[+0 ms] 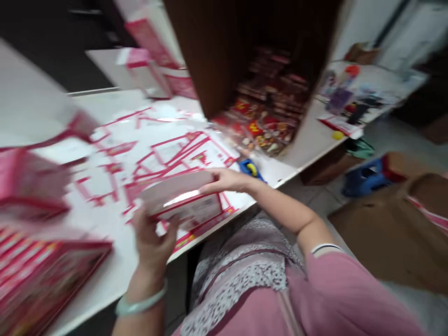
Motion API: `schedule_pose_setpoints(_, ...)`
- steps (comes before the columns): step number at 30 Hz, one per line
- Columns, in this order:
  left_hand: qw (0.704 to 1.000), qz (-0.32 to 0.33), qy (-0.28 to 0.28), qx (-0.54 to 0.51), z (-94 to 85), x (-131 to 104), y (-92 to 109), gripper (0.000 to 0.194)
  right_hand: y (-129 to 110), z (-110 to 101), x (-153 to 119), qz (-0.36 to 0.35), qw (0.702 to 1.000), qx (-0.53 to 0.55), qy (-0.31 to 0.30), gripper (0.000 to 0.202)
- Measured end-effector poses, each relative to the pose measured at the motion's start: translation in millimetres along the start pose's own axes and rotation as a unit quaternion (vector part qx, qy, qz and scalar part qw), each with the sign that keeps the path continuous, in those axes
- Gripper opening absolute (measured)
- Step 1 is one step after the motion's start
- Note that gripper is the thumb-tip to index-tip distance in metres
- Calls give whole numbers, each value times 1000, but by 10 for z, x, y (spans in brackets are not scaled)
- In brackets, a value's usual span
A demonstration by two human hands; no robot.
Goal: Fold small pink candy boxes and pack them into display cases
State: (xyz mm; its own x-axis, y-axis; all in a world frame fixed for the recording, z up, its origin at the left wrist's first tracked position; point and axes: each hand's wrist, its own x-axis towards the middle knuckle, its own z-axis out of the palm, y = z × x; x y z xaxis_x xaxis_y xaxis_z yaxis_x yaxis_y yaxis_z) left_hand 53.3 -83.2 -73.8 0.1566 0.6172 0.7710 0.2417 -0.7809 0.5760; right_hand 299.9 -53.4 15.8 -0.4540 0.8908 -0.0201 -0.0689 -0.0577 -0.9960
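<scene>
A pink-and-white cardboard box (201,212) stands at the near edge of the white table, its pale top flap (178,184) raised. My left hand (154,235), with a pale green bangle at the wrist, grips the left end of this box, thumb in front. At the right end, my right hand (229,181) pinches the upper edge of the flap. Behind the box lie flat pink-and-white printed cardboard sheets (168,154), blurred by motion. Just past my right hand is a small blue and yellow object (251,169).
A large brown carton (196,60) lies open at the back, full of small packaged goods (266,121). Pink boxes (35,182) and a striped pink stack (52,275) line the left. Assorted small items (350,100) lie at the far right; another carton (381,228) is on the floor.
</scene>
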Motion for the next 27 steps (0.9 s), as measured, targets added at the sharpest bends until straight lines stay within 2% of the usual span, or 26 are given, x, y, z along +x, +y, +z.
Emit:
schedule_pose_setpoints(2,992,48,40,110,-230,-90,70,71,-63,64,31,-8,999,-19,-35,17)
schedule_pose_setpoints(3,988,68,22,136,-265,-79,101,58,-84,90,46,-17,999,-43,-22,16)
schedule_pose_setpoints(5,986,73,15,151,-252,-9,159,33,-90,148,46,-45,994,-91,33,13)
schedule_pose_setpoints(7,988,45,49,139,-194,55,234,18,-50,205,-10,-73,987,-117,88,15)
schedule_pose_setpoints(10,990,-19,121,63,-117,89,372,15,48,256,-162,-101,983,-99,117,23)
schedule_pose_setpoints(11,991,-34,127,23,-108,96,411,16,76,262,-215,-116,979,-101,134,23)
schedule_pose_setpoints(14,994,-23,87,-58,-157,132,481,36,116,265,-352,-169,960,-151,163,18)
schedule_pose_setpoints(17,998,47,1,-51,-255,175,515,31,116,270,-443,-224,943,-214,120,16)
schedule_pose_setpoints(19,997,69,-25,-32,-280,196,545,30,123,287,-467,-267,921,-263,108,12)
schedule_pose_setpoints(22,999,44,7,-6,-233,233,595,27,145,338,-438,-309,892,-303,133,8)
schedule_pose_setpoints(25,999,26,36,-3,-198,292,619,18,135,374,-396,-302,896,-281,162,6)
schedule_pose_setpoints(27,999,40,21,3,-239,319,617,13,112,358,-411,-299,900,-281,150,8)
